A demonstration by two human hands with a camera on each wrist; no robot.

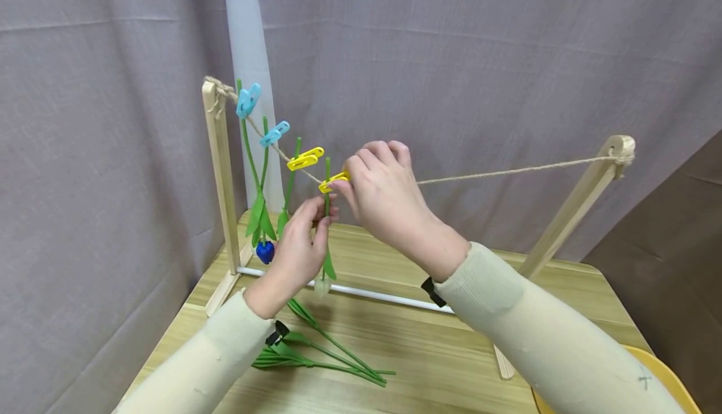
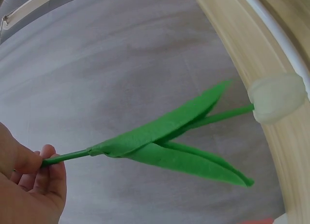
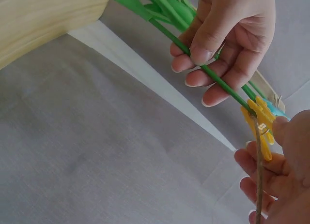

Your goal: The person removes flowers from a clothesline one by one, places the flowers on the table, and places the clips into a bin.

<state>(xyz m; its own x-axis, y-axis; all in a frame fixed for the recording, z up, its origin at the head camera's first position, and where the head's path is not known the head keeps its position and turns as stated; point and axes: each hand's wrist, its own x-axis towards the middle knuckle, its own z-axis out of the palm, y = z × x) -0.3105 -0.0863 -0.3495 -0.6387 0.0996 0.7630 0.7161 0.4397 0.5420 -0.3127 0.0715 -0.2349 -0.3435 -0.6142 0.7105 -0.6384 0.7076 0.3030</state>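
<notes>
My left hand (image 1: 301, 245) pinches the green stem of a white artificial tulip (image 2: 278, 98), which hangs bloom down; the left wrist view shows its two green leaves. Just above, my right hand (image 1: 389, 201) holds a yellow clothespin (image 3: 264, 122) between thumb and fingers. That clothespin sits on a twine line (image 1: 507, 171), where the tulip stem crosses it. Further left along the line are another yellow clothespin (image 1: 305, 158) and two light blue clothespins (image 1: 274, 133), each with a green stem. One of these stems ends in a blue tulip (image 1: 265, 252).
The twine spans two wooden posts (image 1: 222, 176), joined low down by a white rod (image 1: 383, 295). Several green stems (image 1: 338, 351) lie on the wooden table (image 1: 440, 364) below my left forearm. A yellow container (image 1: 660, 367) shows at the lower right. Grey curtains (image 1: 479, 57) hang behind.
</notes>
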